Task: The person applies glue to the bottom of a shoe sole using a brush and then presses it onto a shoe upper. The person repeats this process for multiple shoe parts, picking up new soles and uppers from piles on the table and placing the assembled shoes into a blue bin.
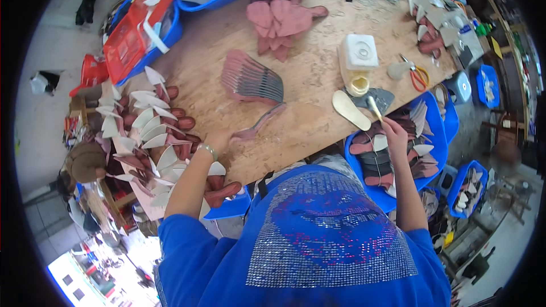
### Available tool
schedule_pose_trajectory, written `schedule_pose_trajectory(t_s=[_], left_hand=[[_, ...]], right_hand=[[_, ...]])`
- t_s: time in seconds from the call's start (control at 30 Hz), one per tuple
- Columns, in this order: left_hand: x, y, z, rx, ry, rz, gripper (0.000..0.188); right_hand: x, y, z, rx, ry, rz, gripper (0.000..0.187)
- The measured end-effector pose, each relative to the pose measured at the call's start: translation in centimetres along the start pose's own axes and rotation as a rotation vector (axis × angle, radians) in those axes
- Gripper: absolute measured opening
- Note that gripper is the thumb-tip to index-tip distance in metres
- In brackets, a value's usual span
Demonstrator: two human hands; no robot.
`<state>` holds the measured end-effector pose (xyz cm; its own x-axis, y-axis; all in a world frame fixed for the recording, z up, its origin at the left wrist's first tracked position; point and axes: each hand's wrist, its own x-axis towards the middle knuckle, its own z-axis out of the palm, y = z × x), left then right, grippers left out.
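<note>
White-and-reddish pieces (152,122) are crowding the left of the bench (193,74); the left hand (216,138) is meeting a thin strip (261,120), its grip unclear; a fanned stack (250,79) is lying beyond; a white container (360,52) is standing past the brush (375,109) that the right hand (393,129) is gripping; orange-handled pliers (420,78) are lying rightward

I see a bright blue, short-sleeved T-shirt (310,224), its front panel (335,264) gridded with silvery studs and flecked pink. A pale bracelet (209,150) circles the left wrist (203,156).

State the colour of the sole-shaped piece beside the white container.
The sole-shaped piece is pale cream; best view, head.
</note>
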<state>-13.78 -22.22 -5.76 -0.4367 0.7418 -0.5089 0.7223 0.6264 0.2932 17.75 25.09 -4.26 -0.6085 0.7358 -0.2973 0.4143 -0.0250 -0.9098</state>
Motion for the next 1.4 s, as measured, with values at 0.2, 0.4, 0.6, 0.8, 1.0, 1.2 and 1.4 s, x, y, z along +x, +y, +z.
schedule_pose_trajectory(t_s=[0.2, 0.4, 0.6, 0.8, 1.0, 1.2, 1.4], left_hand=[[-2.5, 7.2, 3.2, -0.689, -0.242, -0.148, 0.044], [-1.7, 12.3, 5.2, -1.185, -0.167, -0.290, 0.051], [-0.4, 11.6, 15.5, -0.501, 0.449, -0.676, 0.041], [-1.3, 15.5, 10.1, -1.699, -0.104, -0.609, 0.028], [-1.9, 18.1, 4.0, -1.511, -0.009, -0.541, 0.022], [1.5, 23.1, -0.7, -1.508, -0.160, -0.498, 0.020], [5.1, 26.2, -0.9, -1.524, -0.211, -0.482, 0.019]], right_hand=[[4.9, -4.2, 2.4, -0.777, -0.011, -0.193, 0.024], [8.6, -4.1, 3.5, -0.982, -0.040, -0.379, 0.019], [9.9, -3.4, 4.6, -1.091, -0.047, -0.489, 0.018], [10.1, -2.7, 4.4, -1.124, -0.046, -0.507, 0.017], [7.9, -1.8, 2.8, -1.005, -0.010, -0.653, 0.014], [5.9, -0.4, 1.8, -1.046, 0.051, -0.619, 0.014], [2.7, 0.2, 2.8, -0.807, 0.053, -0.447, 0.018]])
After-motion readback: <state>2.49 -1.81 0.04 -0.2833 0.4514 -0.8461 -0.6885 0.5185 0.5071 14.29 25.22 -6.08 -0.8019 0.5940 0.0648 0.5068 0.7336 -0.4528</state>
